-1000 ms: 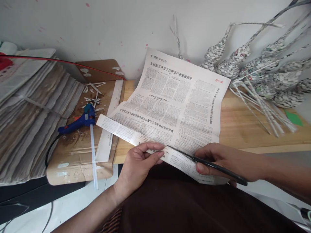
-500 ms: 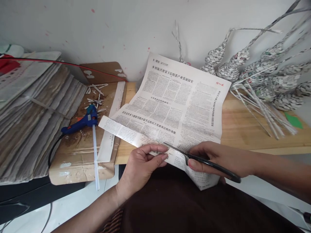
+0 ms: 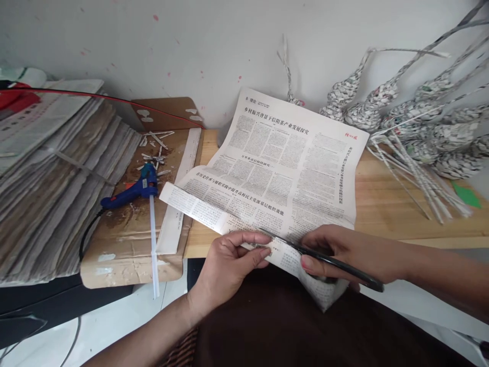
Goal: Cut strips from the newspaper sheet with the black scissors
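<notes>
Pinching the near edge of the newspaper sheet (image 3: 282,163) between thumb and index finger, my left grip (image 3: 229,267) sits just beside the tip of the black scissors (image 3: 332,262). My right grip (image 3: 344,255) is closed around their handles, the blades pointing leftward along the paper; I cannot tell how far apart they stand. Left of my fingers runs a folded strip (image 3: 191,208) along the sheet's near side, and under my right grip the paper curls down to a point over the dark brown cloth (image 3: 305,336) on my lap. The sheet spreads away from me over the wooden surface (image 3: 370,216), its far end near the wall (image 3: 214,41). To the right lie rolled paper sticks (image 3: 424,183), woven paper shapes (image 3: 382,97) with long twisted stems, and a green piece (image 3: 466,195). To the left, a blue glue gun (image 3: 147,184) with its long glue stick (image 3: 153,239) lies on stained cardboard (image 3: 133,255), near paper scraps (image 3: 158,140) and a narrow white paper strip (image 3: 173,234). Farther left rises a tall newspaper stack (image 3: 64,188), with a red-and-black cable (image 3: 114,98) passing across it.
</notes>
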`<act>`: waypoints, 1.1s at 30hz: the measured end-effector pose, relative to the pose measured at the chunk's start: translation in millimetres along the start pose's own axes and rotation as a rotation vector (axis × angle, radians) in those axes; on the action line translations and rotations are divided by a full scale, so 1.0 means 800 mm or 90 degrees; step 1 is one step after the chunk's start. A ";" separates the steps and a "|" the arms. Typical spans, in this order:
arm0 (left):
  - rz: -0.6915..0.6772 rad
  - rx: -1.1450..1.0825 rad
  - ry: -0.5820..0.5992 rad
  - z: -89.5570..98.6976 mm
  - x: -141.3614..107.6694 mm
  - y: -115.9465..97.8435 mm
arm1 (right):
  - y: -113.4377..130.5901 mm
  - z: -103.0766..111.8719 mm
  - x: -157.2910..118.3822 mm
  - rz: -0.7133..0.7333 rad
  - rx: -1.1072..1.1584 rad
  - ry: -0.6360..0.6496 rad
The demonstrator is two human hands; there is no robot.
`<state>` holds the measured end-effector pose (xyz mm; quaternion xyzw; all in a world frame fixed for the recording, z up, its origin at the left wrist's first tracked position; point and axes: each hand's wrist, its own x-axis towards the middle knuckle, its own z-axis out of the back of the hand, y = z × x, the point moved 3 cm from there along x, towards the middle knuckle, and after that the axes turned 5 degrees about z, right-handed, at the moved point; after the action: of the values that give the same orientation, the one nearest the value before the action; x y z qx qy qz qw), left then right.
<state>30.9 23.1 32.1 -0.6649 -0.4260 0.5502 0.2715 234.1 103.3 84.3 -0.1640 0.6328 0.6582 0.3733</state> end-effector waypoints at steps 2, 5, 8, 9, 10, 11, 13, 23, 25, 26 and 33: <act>-0.003 -0.006 0.009 -0.002 0.001 0.000 | 0.004 -0.002 0.005 0.010 0.008 0.005; -0.008 -0.015 0.002 -0.001 0.001 0.001 | 0.008 -0.004 0.011 0.019 0.014 0.009; -0.005 -0.020 0.007 0.000 0.000 0.001 | 0.007 -0.005 0.010 0.012 0.012 0.009; -0.004 -0.021 0.010 0.000 0.000 0.002 | 0.007 -0.005 0.009 0.010 0.011 0.008; -0.004 -0.022 0.010 0.000 -0.001 0.002 | 0.006 -0.006 0.008 0.010 0.011 0.005; -0.004 -0.022 0.009 0.000 -0.001 0.002 | 0.006 -0.007 0.007 0.009 0.012 0.001; -0.005 -0.024 0.004 -0.001 -0.001 0.003 | 0.005 -0.009 0.006 0.007 0.021 -0.007; -0.074 -0.037 -0.035 0.019 0.008 -0.005 | -0.009 0.012 0.000 -0.003 -0.033 0.002; -0.091 -0.059 -0.103 0.032 0.009 -0.009 | -0.015 0.024 -0.007 -0.022 -0.054 0.022; -0.087 -0.067 -0.125 0.036 0.009 -0.009 | -0.018 0.028 -0.010 -0.030 -0.059 0.031; -0.025 -0.034 -0.113 0.030 0.007 0.006 | -0.019 0.027 -0.013 -0.014 -0.040 0.041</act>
<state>9.1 23.3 19.4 -0.6119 -0.4759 0.5901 0.2254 257.3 119.9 83.9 -0.2037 0.6214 0.6680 0.3551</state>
